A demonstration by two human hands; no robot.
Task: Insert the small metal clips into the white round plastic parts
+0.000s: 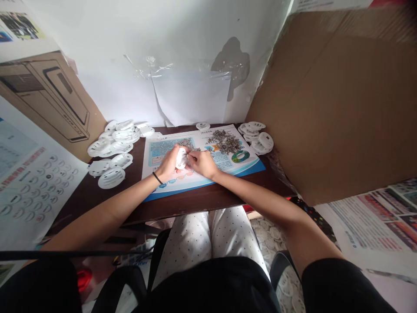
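My left hand (169, 163) is closed around a white round plastic part (181, 158), held just above a printed poster (228, 167) that lies on the dark table (182, 202). My right hand (201, 162) pinches at the part's right side; what its fingertips hold is too small to make out. A black band circles my left wrist. A heap of small grey metal pieces (224, 141) lies on the poster just beyond my right hand, with a thinner scatter of them (185, 143) behind my left hand.
Several white plastic discs (112, 145) are piled at the table's left, and a smaller stack (257, 137) at its back right. A large cardboard sheet (332, 100) walls the right side, a printed carton (48, 95) the left. More discs lie on the floor (270, 234).
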